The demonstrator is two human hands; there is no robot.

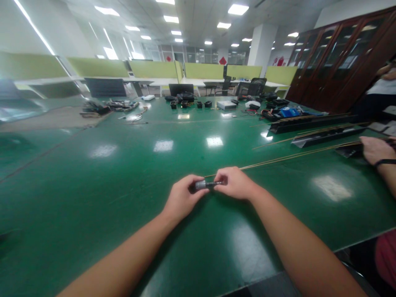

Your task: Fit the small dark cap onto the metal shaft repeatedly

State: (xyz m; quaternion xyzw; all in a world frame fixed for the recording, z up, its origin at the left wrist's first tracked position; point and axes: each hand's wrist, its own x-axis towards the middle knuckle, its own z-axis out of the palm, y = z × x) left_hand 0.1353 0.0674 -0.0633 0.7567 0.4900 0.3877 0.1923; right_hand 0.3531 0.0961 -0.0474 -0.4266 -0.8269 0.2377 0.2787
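Above the green tabletop, my left hand [185, 195] is closed, thumb and fingers gripping a small silver cylinder [201, 185]. A narrower dark shaft runs from the cylinder to the right, and my right hand [234, 183] pinches its far end. The exact kind of this part is too small to make out. Thin brass-coloured rods [278, 158] pass just behind my right hand and extend right to a black metal channel [348, 149]. My fingers hide the ends of the cylinder and shaft.
At the right edge, another person's hand [378, 149] rests at the black channel. More black channels [309, 122] with thin rods lie farther back. Along the table's far side stand small black blocks [199, 104], a grey box [226, 104] and blue-and-black parts [289, 112].
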